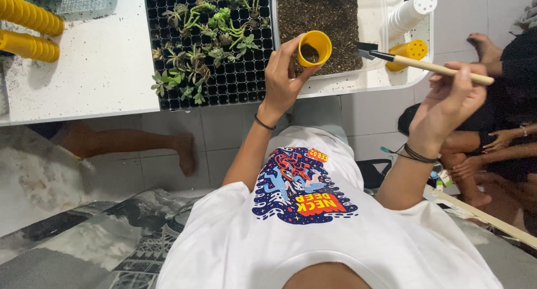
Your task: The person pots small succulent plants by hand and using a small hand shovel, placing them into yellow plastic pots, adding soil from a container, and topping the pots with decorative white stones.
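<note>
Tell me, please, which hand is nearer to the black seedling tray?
Left. The left hand, holding the yellow pot, is beside the seedling tray; the right hand is farther off.

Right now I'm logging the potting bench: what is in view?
Small yellow plastic pot: one, some soil inside, held over the table edge.
Wooden-handled mini tool: one, black head, held at right.
Black seedling tray: one, green succulents, table centre.
Clear tub of dark soil: one, beside the tray.
Stacked yellow pots: two stacks, far left.
Stacked white pots: one stack, top right.
White speckled table: one.
Left hand: grips the pot.
Right hand: grips the tool.
</note>
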